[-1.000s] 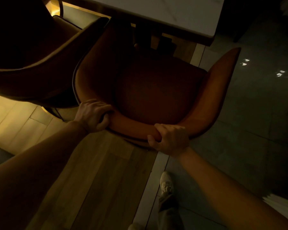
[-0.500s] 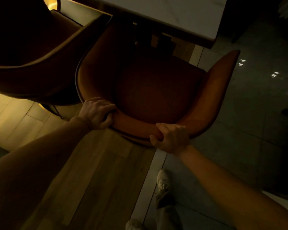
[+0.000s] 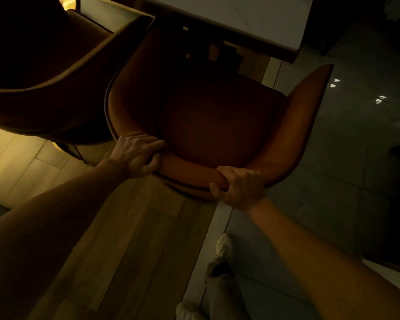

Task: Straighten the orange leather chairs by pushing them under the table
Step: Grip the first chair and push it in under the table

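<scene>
Orange chair [image 3: 213,125] sits just near of the surface [image 3: 240,17], seat front barely under its edge. Left hand [image 3: 136,153] and right hand [image 3: 239,185] both clench the backrest rim; the surface lies straight beyond them, so the push likely goes far.

The floor [image 3: 134,239] is split in two: warm wooden boards on the left, dark grey tiles [image 3: 333,181] on the right, with a pale strip [image 3: 219,218] running between them toward the table [image 3: 252,17]. The table stands at the top, its light top edged by a darker rim, with dark legs in shadow below. An orange chair [image 3: 217,125] stands on the floor, straddling the strip, its seat front reaching under the table's edge. A second chair [image 3: 51,72] stands just beside it on the boards at left. A pale shoe [image 3: 224,247] rests on the tiles by the strip; another [image 3: 188,310] sits at the bottom edge.
</scene>
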